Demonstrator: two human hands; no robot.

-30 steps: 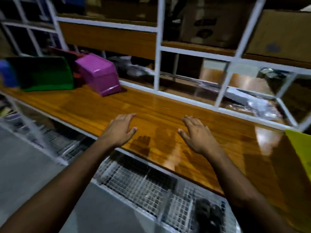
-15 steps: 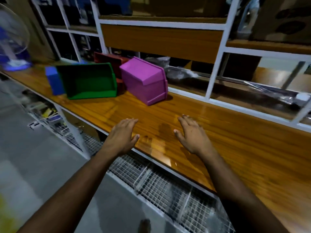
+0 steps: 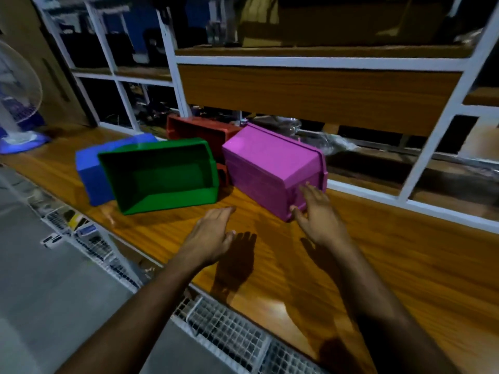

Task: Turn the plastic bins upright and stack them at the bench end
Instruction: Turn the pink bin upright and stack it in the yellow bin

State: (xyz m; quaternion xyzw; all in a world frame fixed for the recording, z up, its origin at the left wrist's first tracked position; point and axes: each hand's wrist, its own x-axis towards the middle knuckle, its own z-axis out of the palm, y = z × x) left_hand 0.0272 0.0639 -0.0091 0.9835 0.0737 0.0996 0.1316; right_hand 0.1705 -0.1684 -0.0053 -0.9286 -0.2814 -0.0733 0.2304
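Note:
Several plastic bins lie on the wooden bench (image 3: 405, 265). A purple bin (image 3: 267, 168) rests upside down, its base facing up. A green bin (image 3: 162, 176) lies on its side with its opening towards me. Behind the green one sits a blue bin (image 3: 89, 168), and a red bin (image 3: 199, 130) lies at the back. My right hand (image 3: 318, 217) is open, its fingers at the purple bin's near right corner. My left hand (image 3: 213, 233) hovers open over the bench, in front of the gap between the green and purple bins.
A white-framed shelf rack (image 3: 442, 122) runs along the back of the bench. A standing fan (image 3: 16, 103) sits at the far left end. Wire mesh baskets (image 3: 229, 333) hang below the bench's front edge. Clear plastic wrap (image 3: 332, 141) lies behind the purple bin.
The view has swung left and closer to the bins. Both hands have reached forward; my right hand has arrived at the purple bin's corner.

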